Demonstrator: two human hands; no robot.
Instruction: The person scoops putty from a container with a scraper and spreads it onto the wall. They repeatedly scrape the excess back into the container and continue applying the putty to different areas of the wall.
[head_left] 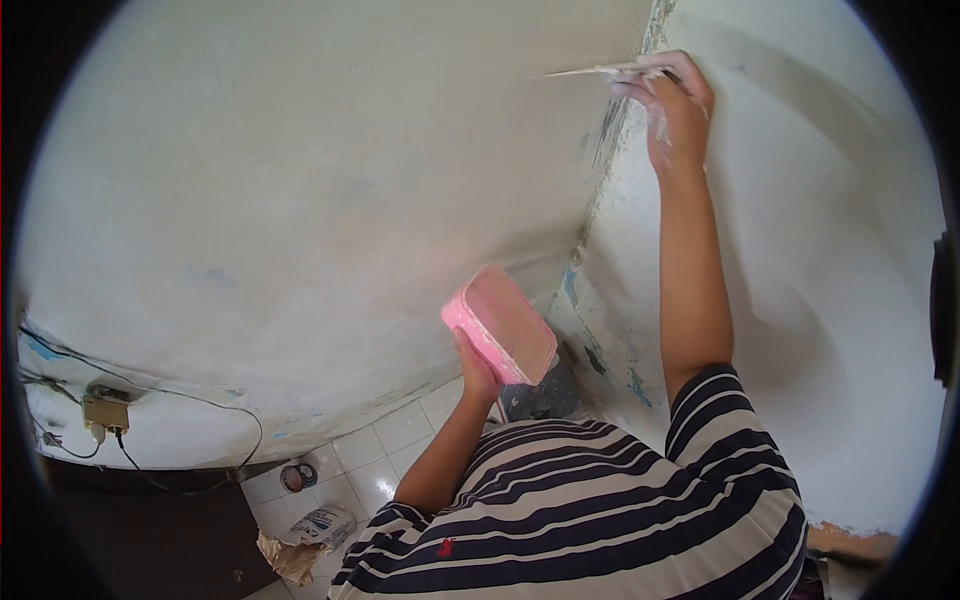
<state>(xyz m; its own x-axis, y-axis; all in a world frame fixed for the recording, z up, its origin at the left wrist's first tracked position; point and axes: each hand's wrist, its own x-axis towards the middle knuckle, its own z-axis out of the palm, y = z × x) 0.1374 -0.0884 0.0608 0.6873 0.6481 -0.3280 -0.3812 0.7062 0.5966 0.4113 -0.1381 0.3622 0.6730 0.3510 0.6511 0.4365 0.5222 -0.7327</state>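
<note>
My left hand (478, 368) is wrapped round the side of a pink plastic tub (468, 318), held tilted in front of my chest. A pale coating covers the tub's inside, and white smears mark its rim. Up near the wall corner, my right hand (684, 122) grips a thin, flat putty scraper (588, 70), seen almost edge-on. Its blade points left across the wall (330, 150). White paste is smeared over the fingers and back of that hand. The corner seam (603, 165) beside it is rough, with dark and blue patches.
A socket box (106, 410) with loose cables is at the lower left, above a dark brown surface (140, 530). On the tiled floor (375, 450) lie a torn bag (322, 526) and a small round item (297, 477). A dark container (545, 395) stands below the tub.
</note>
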